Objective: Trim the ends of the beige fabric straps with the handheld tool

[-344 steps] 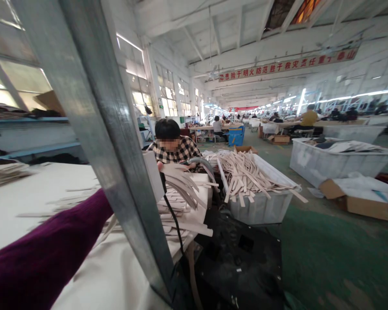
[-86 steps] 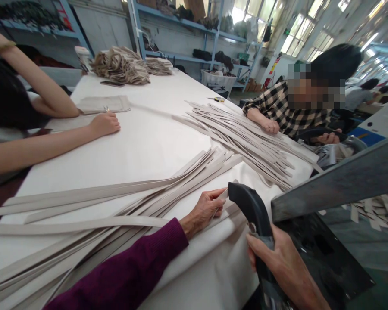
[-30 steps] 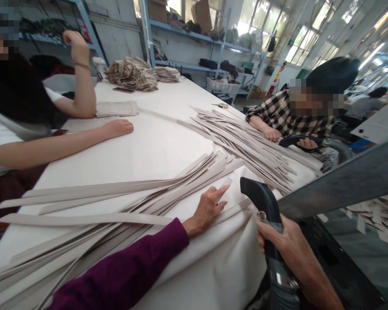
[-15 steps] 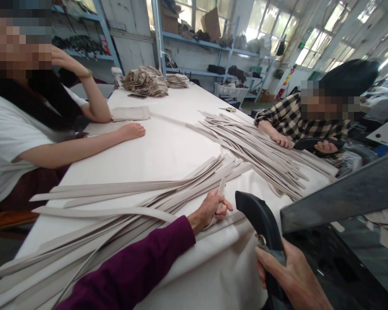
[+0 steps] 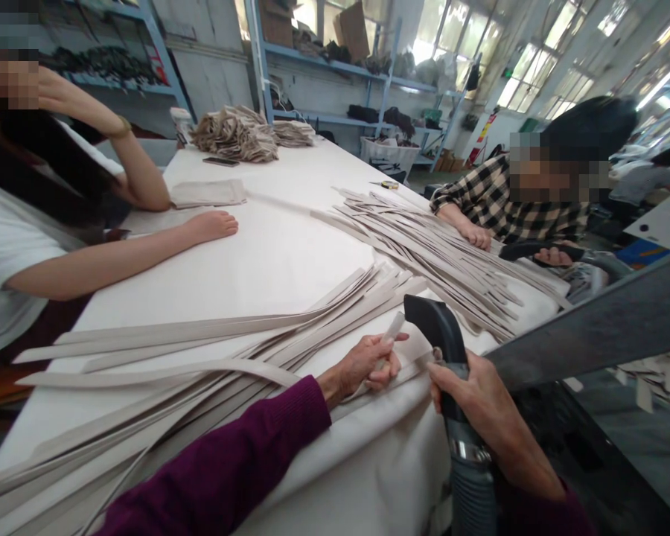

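Note:
My left hand [image 5: 368,363] is closed round a beige fabric strip [image 5: 391,327], whose short end sticks up past the fingers. My right hand [image 5: 472,391] grips a black curved vacuum nozzle [image 5: 438,327], joined below by a metal clamp to a ribbed grey hose [image 5: 472,491]. The nozzle's mouth is just right of the strip end, close to it; whether they touch I cannot tell. Beneath and left of my left arm lies a spread bundle of long beige strips [image 5: 212,327] on the white-covered table [image 5: 290,246].
Across the table, a person in a checked shirt [image 5: 474,197] holds a similar black nozzle [image 5: 528,249] by another pile of strips [image 5: 424,234]. At left a person rests an arm [image 5: 123,257] on the table. A metal beam [image 5: 603,320] slants at right. Folded fabric [image 5: 234,134] sits at the back.
My right hand has brought the nozzle up and left, nearer the strip end. My left hand has shifted slightly, and the strip end now tilts right. The view has turned a little right.

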`<action>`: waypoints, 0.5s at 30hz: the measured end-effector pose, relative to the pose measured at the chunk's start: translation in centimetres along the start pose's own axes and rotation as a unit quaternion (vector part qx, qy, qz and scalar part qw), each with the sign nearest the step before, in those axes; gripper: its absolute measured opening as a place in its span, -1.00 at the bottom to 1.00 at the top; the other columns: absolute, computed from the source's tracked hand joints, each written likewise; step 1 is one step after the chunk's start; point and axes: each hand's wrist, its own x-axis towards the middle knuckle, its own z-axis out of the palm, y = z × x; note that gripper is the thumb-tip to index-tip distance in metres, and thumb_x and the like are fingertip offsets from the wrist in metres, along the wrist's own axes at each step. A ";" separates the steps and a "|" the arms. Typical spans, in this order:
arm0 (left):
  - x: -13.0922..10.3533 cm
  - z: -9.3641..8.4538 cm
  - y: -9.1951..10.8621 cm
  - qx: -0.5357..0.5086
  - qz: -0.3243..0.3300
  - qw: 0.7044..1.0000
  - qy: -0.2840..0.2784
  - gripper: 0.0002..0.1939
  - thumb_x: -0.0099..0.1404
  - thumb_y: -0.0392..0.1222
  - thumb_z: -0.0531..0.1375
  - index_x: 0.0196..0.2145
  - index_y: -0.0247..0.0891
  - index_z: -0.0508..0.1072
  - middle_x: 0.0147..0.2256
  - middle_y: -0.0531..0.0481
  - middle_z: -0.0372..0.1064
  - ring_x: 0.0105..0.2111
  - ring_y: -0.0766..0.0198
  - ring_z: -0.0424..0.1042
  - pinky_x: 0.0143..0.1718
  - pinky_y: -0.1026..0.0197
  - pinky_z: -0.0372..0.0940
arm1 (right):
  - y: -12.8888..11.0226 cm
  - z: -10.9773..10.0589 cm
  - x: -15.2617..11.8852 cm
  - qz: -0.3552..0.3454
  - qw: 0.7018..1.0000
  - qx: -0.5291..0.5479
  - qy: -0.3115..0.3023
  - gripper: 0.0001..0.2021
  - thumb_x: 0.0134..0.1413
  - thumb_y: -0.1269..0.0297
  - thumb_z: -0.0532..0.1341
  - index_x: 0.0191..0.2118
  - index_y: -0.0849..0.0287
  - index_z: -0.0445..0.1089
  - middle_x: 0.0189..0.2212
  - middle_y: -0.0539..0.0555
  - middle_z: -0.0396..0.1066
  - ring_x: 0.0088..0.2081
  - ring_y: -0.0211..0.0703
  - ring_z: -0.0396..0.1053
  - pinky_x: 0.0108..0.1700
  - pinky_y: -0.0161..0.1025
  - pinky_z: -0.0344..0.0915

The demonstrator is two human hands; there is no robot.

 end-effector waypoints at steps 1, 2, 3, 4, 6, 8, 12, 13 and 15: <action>0.3 -0.2 0.0 0.008 0.017 0.999 0.035 -0.50 0.18 0.07 0.05 -0.05 -0.36 0.25 -0.54 0.02 0.30 -0.76 0.53 0.04 -0.74 0.41 -0.05 | 0.2 -0.1 -0.1 0.009 1.000 0.002 -0.004 -0.82 -0.04 0.22 0.10 -0.55 0.18 0.20 -0.76 -0.09 0.26 -0.69 -0.31 0.21 -0.62 -0.39 0.15; 0.5 -0.4 0.0 0.027 0.029 0.997 0.065 -0.50 0.17 0.11 0.03 -0.13 -0.40 0.30 -0.51 -0.04 0.32 -0.72 0.49 0.13 -0.71 0.38 0.02 | 0.4 -0.2 -0.4 0.019 1.000 0.002 -0.008 -0.81 -0.03 0.21 0.10 -0.55 0.18 0.20 -0.76 -0.09 0.26 -0.69 -0.31 0.21 -0.63 -0.39 0.15; 0.7 -0.6 0.0 0.063 0.037 0.993 0.090 -0.53 0.17 0.11 0.03 -0.22 -0.42 0.33 -0.50 -0.07 0.33 -0.68 0.44 0.20 -0.67 0.36 0.07 | 0.7 -0.2 -0.8 0.028 1.000 0.002 -0.011 -0.79 -0.02 0.19 0.10 -0.55 0.18 0.20 -0.76 -0.09 0.26 -0.69 -0.30 0.21 -0.63 -0.39 0.15; 0.8 -0.8 0.2 0.120 0.044 0.986 0.109 -0.58 0.17 0.07 0.04 -0.32 -0.41 0.36 -0.52 -0.08 0.32 -0.64 0.40 0.24 -0.63 0.34 0.11 | 1.1 -0.2 -1.1 0.034 0.999 0.001 -0.015 -0.78 -0.01 0.17 0.10 -0.55 0.18 0.20 -0.75 -0.09 0.26 -0.68 -0.30 0.21 -0.63 -0.39 0.15; 0.7 -1.0 0.6 0.275 0.073 0.947 0.151 -0.74 0.14 -0.09 0.08 -0.54 -0.37 0.34 -0.60 -0.03 0.26 -0.60 0.37 0.25 -0.55 0.32 0.12 | 1.8 -0.1 -1.8 0.033 0.999 -0.005 -0.022 -0.75 0.00 0.14 0.10 -0.56 0.17 0.19 -0.74 -0.09 0.28 -0.67 -0.29 0.23 -0.60 -0.39 0.17; 0.2 -0.9 1.1 0.417 0.121 0.877 0.207 -0.79 0.06 -0.25 0.10 -0.68 -0.33 0.28 -0.62 0.02 0.20 -0.56 0.38 0.21 -0.51 0.32 0.07 | 2.2 0.1 -2.3 0.031 0.999 -0.006 -0.033 -0.74 0.00 0.12 0.10 -0.56 0.17 0.19 -0.74 -0.09 0.28 -0.65 -0.28 0.24 -0.59 -0.38 0.18; -0.7 -0.3 1.8 0.419 0.087 0.867 0.255 -0.69 0.11 -0.19 0.05 -0.72 -0.33 0.25 -0.68 0.04 0.11 -0.62 0.41 0.12 -0.56 0.32 -0.02 | 2.4 0.2 -2.8 0.039 0.998 0.005 -0.040 -0.76 -0.02 0.11 0.10 -0.53 0.16 0.20 -0.75 -0.09 0.28 -0.66 -0.27 0.23 -0.60 -0.37 0.17; -0.8 -0.2 1.9 0.363 0.051 0.898 0.244 -0.68 0.14 -0.14 0.03 -0.69 -0.34 0.27 -0.69 0.04 0.13 -0.65 0.42 0.10 -0.59 0.32 -0.04 | 2.3 0.2 -2.9 0.040 0.998 0.005 -0.038 -0.76 -0.02 0.10 0.10 -0.52 0.16 0.20 -0.75 -0.09 0.27 -0.67 -0.28 0.22 -0.60 -0.37 0.17; -0.9 -0.1 2.0 0.224 -0.017 0.951 0.213 -0.73 0.14 -0.13 0.01 -0.57 -0.37 0.31 -0.65 0.01 0.19 -0.70 0.45 0.05 -0.65 0.34 -0.09 | 2.2 0.2 -3.1 0.043 0.998 0.007 -0.036 -0.76 -0.02 0.10 0.10 -0.52 0.16 0.19 -0.75 -0.09 0.27 -0.67 -0.28 0.21 -0.62 -0.37 0.16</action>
